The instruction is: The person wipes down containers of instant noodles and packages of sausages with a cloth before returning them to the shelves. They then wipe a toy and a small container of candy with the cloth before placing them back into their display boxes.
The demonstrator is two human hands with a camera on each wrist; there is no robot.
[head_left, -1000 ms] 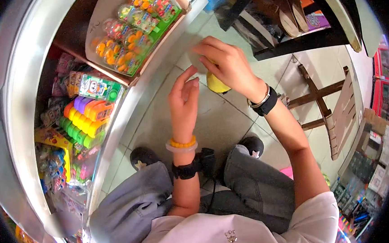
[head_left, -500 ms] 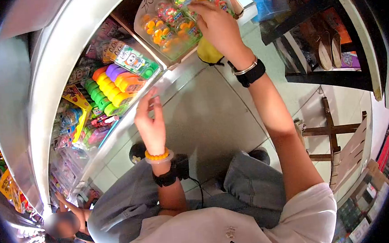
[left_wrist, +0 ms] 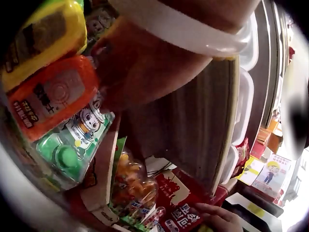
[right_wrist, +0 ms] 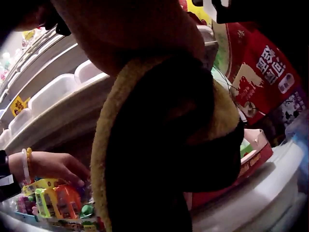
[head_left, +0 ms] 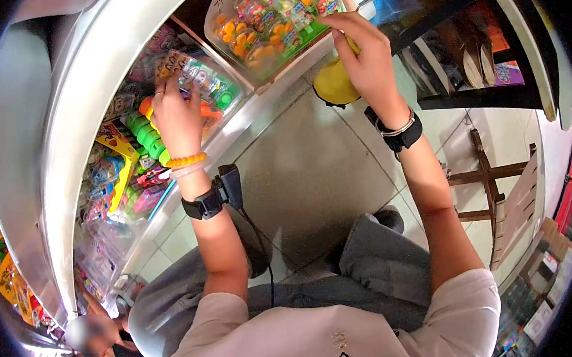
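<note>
My right hand (head_left: pixel 367 53) holds a yellow fuzzy piece of cloth (head_left: pixel 336 83) with a dark edge, which hangs below the palm near the front of the box of clear, domed candy packs (head_left: pixel 275 20). Filling much of the right wrist view, the cloth shows a yellow fuzzy border (right_wrist: pixel 104 140) around a black part. Over the shelf's left section, my left hand (head_left: pixel 177 120) reaches down with extended fingers. Its fingertips are at the clear pack with a green cap (head_left: pixel 209 81), beside orange (left_wrist: pixel 55 96) and yellow bottle-shaped packs (left_wrist: pixel 46 36).
Bright packaged goods line the shelf (head_left: pixel 126 163), bounded by a pale front ledge (head_left: pixel 279 79). To the right stand a dark rack (head_left: pixel 473 99) and a wooden folding frame (head_left: pixel 488 177). Another person (head_left: pixel 105 344) is at the lower left.
My left hand has moved up and left from over the floor onto the shelf packs. The right hand went over the candy box, then shifted right with the yellow cloth.
</note>
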